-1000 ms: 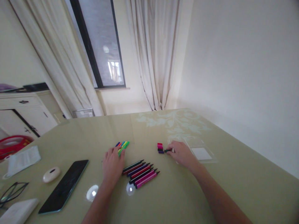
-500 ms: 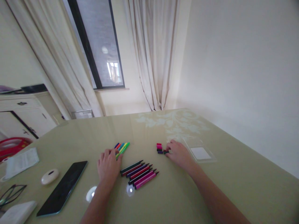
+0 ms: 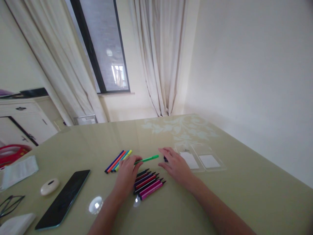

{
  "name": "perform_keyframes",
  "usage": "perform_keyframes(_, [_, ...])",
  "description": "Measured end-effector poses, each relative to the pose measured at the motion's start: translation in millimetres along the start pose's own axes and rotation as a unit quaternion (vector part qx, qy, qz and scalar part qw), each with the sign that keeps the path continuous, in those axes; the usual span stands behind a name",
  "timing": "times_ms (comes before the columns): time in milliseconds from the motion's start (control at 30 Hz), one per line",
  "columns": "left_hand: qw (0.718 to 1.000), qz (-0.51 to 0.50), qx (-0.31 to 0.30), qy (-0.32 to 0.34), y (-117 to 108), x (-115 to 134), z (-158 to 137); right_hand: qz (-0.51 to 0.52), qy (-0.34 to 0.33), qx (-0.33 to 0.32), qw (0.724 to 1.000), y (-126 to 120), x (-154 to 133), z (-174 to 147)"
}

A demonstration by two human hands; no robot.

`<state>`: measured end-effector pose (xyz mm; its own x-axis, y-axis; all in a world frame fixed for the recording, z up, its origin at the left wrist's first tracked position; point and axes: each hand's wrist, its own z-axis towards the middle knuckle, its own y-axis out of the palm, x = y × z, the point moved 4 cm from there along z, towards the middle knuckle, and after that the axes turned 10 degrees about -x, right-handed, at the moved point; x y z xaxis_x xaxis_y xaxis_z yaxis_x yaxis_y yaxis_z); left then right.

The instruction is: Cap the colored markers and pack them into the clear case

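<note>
My left hand (image 3: 128,169) pinches a green marker (image 3: 147,159) by one end and holds it level above the table, pointing right. Several capped markers (image 3: 118,161) lie in a fan to its left. A row of uncapped markers (image 3: 148,182) with dark tips lies just below my hands. My right hand (image 3: 174,164) rests palm down over the small pile of marker caps, of which only a dark one (image 3: 165,159) shows. Whether its fingers grip a cap is hidden.
A clear flat marker case (image 3: 201,160) lies open to the right of my right hand. At the left of the green table (image 3: 234,182) lie a dark phone (image 3: 64,198), a white oval object (image 3: 49,186), glasses (image 3: 9,204) and a folded paper (image 3: 18,167).
My left hand has lifted the green marker out of the capped fan and carried it right. My right hand has slid left over the caps.
</note>
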<state>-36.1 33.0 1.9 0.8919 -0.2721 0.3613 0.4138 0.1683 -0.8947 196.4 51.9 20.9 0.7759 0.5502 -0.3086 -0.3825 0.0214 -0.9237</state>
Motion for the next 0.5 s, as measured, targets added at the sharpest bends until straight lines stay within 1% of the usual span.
perform_keyframes(33, [0.999,-0.018,-0.003,0.032,2,9,-1,-0.011,-0.012,-0.01,1.0,3,-3,0])
perform_keyframes(100, [0.997,-0.026,0.001,0.067,3,22,-4,-0.035,-0.023,-0.023,0.999,8,-6,1])
perform_keyframes(233, [0.996,0.029,0.018,0.084,3,37,-12,-0.064,-0.059,0.0,0.996,11,-13,-1])
perform_keyframes(300, [0.994,0.057,0.003,0.092,4,44,-15,-0.081,-0.087,-0.002,0.993,13,-21,-3])
perform_keyframes(333, [0.994,0.066,-0.016,0.091,5,47,-15,-0.09,-0.1,-0.007,0.991,15,-26,-5])
perform_keyframes(400, [0.993,0.08,-0.071,0.059,7,52,-16,-0.101,-0.123,-0.016,0.987,17,-33,-7])
perform_keyframes(500, [0.983,0.104,-0.147,-0.044,5,51,-14,-0.1,-0.138,-0.018,0.985,16,-36,-8])
